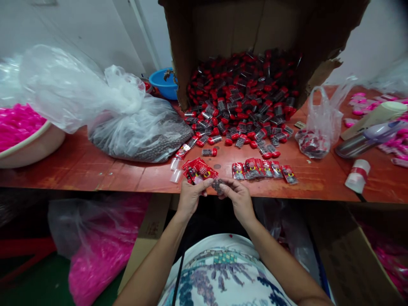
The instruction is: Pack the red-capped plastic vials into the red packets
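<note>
At the table's front edge, my left hand [191, 196] and my right hand [239, 197] pinch a small packet of dark round pellets [218, 185] between them. Fingers cover part of this packet. Just beyond my left hand lies a loose pile of red printed packets [199, 168]. A row of red printed packets with dark pellets [255, 168] lies beyond my right hand. One red-capped clear tube [209, 152] rests on its side between the two groups. Two short clear tubes [175, 170] lie left of the loose pile.
A tipped cardboard box [321, 70] spills many red-capped tubes [242, 106] onto the table [153, 176]. To the left are a plastic bag of dark pellets [140, 131] and a basin [52, 140] of pink pieces. At right stand a small bag [315, 136] and a bottle [366, 138].
</note>
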`<state>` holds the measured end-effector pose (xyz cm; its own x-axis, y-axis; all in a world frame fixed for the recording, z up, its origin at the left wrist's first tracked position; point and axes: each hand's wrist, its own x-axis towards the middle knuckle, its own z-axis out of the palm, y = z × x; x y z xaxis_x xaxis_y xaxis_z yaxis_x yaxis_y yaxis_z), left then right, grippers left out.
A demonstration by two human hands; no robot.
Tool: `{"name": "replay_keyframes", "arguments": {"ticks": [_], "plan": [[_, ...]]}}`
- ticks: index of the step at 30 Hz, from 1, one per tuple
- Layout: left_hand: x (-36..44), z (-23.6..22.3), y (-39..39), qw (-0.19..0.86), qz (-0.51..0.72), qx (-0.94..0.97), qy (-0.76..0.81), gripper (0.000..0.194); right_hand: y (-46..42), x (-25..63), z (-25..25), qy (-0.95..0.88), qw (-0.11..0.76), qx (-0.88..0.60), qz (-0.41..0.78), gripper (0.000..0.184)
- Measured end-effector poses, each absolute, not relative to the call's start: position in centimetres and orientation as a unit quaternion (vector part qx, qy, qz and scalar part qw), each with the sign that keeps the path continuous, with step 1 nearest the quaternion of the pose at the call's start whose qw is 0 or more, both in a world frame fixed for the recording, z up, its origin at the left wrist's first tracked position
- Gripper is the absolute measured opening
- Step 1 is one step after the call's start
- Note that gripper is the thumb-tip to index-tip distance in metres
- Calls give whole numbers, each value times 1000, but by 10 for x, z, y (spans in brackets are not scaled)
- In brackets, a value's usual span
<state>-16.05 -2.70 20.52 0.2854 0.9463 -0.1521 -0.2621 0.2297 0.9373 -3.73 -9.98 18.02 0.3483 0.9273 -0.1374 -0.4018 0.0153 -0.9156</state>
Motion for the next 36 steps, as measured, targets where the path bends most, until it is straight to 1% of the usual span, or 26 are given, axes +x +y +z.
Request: {"name": "replay_keyframes", "arguments": {"ticks": [3,8,11,17,23,27,30,33,36], "plan": [[-158,206,-29,682,451,411,403,23,-99,-39,180,-270,663,-490,498,21],[-153,209,-32,659,466,403,431,23,-102,-44,168,-355,660,-556,359,21],[-152,210,-32,654,459,411,439,24,-102,-44,164,-378,643,-576,333,22],[-152,212,-33,648,501,389,422,26,-100,-45,170,-349,656,-532,406,22],[-153,216,-30,668,471,395,419,26,-105,-46,177,-380,643,-554,368,21],[-157,217,-27,684,432,427,403,22,-105,-48,182,-311,661,-496,469,19],[-157,217,-26,703,419,426,385,20,-104,-49,185,-277,674,-473,495,18],[-153,215,-29,707,447,399,375,22,-102,-48,186,-247,690,-463,499,19],[-146,215,-34,693,480,367,392,22,-100,-48,184,-208,687,-446,535,21]]}}
